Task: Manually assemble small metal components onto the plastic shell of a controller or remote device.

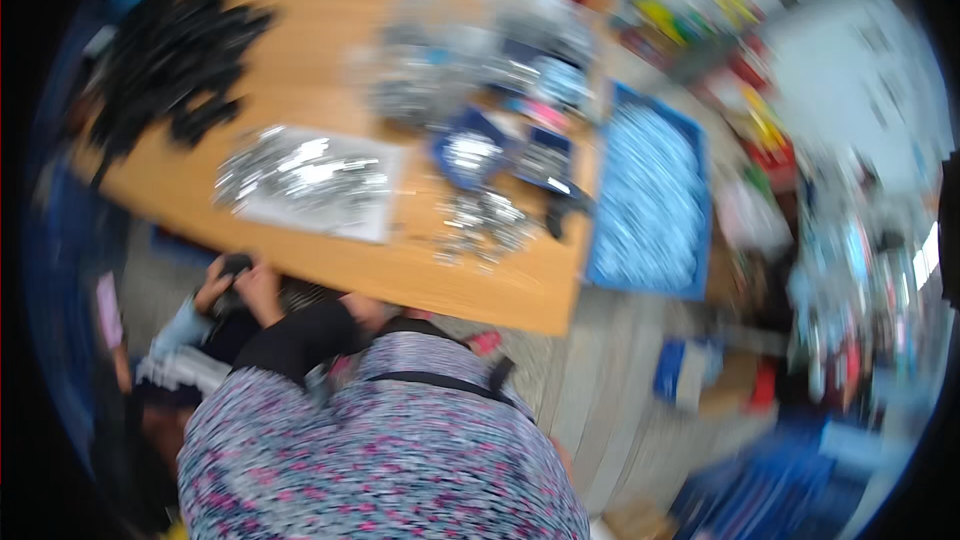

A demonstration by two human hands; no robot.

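Motion blur smears the whole view. My left arm, in a black sleeve (300, 342), bends across my patterned top. My left hand (364, 311) is just below the table's near edge, its fingers too smeared to read. I cannot make out my right hand. Nearest on the wooden table (480, 292) are a loose pile of small shiny metal pieces (485, 230) and a white sheet (375, 215) bearing more shiny silver pieces (300, 175). Behind the loose pile sits a blue container (468, 148) with bright contents.
A co-worker's hands (235, 288) hold a small dark thing at left. Black strips (180, 55) heap at the far left. Clear plastic bags (430, 60) stand at the back. A blue crate (703, 210) of light-blue pieces adjoins the table's right edge. Boxes (730, 380) lie on the floor.
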